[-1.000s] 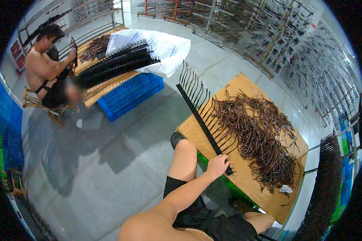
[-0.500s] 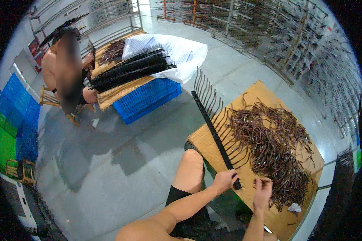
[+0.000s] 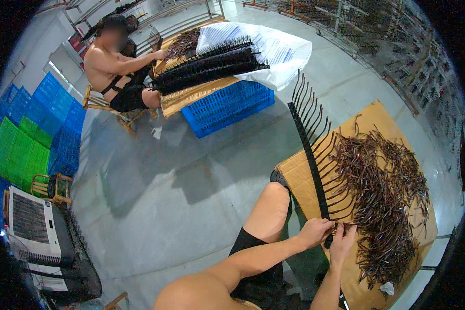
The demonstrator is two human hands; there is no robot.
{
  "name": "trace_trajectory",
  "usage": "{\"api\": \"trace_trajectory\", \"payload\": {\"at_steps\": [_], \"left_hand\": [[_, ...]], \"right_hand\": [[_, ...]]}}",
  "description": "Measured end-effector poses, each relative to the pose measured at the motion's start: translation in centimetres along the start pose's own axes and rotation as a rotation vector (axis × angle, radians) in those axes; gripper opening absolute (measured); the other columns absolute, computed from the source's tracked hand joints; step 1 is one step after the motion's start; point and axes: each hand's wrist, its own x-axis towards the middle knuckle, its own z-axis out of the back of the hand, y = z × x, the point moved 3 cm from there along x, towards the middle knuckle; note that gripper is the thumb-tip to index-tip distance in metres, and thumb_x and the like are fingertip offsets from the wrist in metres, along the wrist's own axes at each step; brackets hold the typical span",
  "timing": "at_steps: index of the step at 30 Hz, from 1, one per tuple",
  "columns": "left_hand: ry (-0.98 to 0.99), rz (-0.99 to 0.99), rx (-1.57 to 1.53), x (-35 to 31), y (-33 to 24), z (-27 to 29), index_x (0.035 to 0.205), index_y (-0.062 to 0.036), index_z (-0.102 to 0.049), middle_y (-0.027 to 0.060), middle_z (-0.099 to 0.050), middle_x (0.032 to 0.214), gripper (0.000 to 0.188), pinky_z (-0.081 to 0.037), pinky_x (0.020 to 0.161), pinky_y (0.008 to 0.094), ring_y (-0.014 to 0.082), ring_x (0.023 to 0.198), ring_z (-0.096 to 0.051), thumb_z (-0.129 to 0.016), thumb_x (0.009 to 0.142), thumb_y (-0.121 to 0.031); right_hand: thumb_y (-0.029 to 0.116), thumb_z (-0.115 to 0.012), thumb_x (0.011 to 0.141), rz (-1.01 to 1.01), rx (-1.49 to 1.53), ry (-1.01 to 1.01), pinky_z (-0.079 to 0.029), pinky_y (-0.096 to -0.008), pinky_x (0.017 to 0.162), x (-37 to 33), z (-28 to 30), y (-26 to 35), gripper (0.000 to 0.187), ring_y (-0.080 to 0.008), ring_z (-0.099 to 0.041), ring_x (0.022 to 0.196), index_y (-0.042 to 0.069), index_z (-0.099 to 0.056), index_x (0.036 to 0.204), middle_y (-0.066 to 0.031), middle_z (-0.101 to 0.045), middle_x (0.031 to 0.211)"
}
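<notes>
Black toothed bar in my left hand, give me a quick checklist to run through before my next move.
1. Black bar held: ok, left hand grips near its close end.
2. Right hand in position: ok, beside the left hand.
3. Right fingers gripping a strip: cannot tell, too small.
4. Bar wholly over the cardboard: not ok, its far end juts past the edge.
5. Loose brown strips nearby: ok, heaped to the bar's right.

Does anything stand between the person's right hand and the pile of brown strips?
Nothing visible does: only bare cardboard shows between the right hand and the brown strips. The left hand is on its other side.
</notes>
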Motion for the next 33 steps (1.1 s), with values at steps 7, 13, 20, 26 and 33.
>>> {"api": "trace_trajectory", "payload": {"at_steps": [7, 13, 20, 26, 33], "left_hand": [[-0.041, 0.017, -0.038, 0.0, -1.0, 0.9, 0.102, -0.0051, -0.063, 0.0102, -0.065, 0.095, 0.028, -0.048, 0.074, 0.041, 0.0328, 0.085, -0.061, -0.061, 0.075, -0.011], [0.014, 0.033, -0.038, 0.1, -0.9, 0.8, 0.101, -0.0038, -0.062, 0.0116, -0.065, 0.096, 0.025, -0.048, 0.077, 0.0407, 0.033, 0.088, -0.061, -0.058, 0.077, -0.011], [-0.042, 0.011, -0.06, 0.0, -0.8, 0.7, 0.097, -0.0036, -0.062, 0.013, -0.065, 0.094, 0.021, -0.048, 0.073, 0.0417, 0.0339, 0.087, -0.061, -0.058, 0.079, -0.014], [-0.035, 0.09, 0.029, 0.1, -0.9, 0.3, 0.088, -0.0039, -0.063, 0.0144, -0.065, 0.084, 0.017, -0.049, 0.069, 0.0432, 0.0346, 0.081, -0.062, -0.06, 0.083, -0.019], [-0.032, 0.052, -0.02, -1.9, -2.2, -0.1, 0.088, -0.0044, -0.062, 0.0131, -0.064, 0.085, 0.019, -0.05, 0.069, 0.0434, 0.0337, 0.079, -0.062, -0.063, 0.082, -0.022]], "right_hand": [[0.008, -0.051, 0.097, -0.095, 0.09, 0.039, -0.045, -0.0287, 0.08, -1.0, 0.6, 1.0, 0.011, -0.0153, -0.055, 0.087, -0.001, -0.048, 0.103, -0.0073, -0.055, 0.094], [0.009, -0.051, 0.097, -0.029, 0.023, -0.005, -0.045, -0.0289, 0.082, -1.3, 0.4, -0.4, 0.012, -0.017, -0.054, 0.088, -0.002, -0.048, 0.102, -0.009, -0.055, 0.096], [0.015, -0.053, 0.097, 0.021, -0.05, -0.023, -0.048, -0.0314, 0.076, -1.8, -0.5, 0.0, 0.02, -0.0203, -0.058, 0.091, -0.002, -0.054, 0.106, -0.0112, -0.06, 0.097], [0.008, -0.057, 0.091, 0.02, -0.232, 0.054, -0.048, -0.0322, 0.074, -1.1, 0.3, -1.3, 0.02, -0.0193, -0.058, 0.086, -0.004, -0.058, 0.107, -0.0111, -0.062, 0.096], [0.013, -0.052, 0.096, -0.239, 0.115, 0.115, -0.046, -0.025, 0.075, -0.8, 4.3, -4.5, 0.022, -0.0129, -0.056, 0.079, -0.002, -0.056, 0.112, -0.0065, -0.062, 0.088]]}}
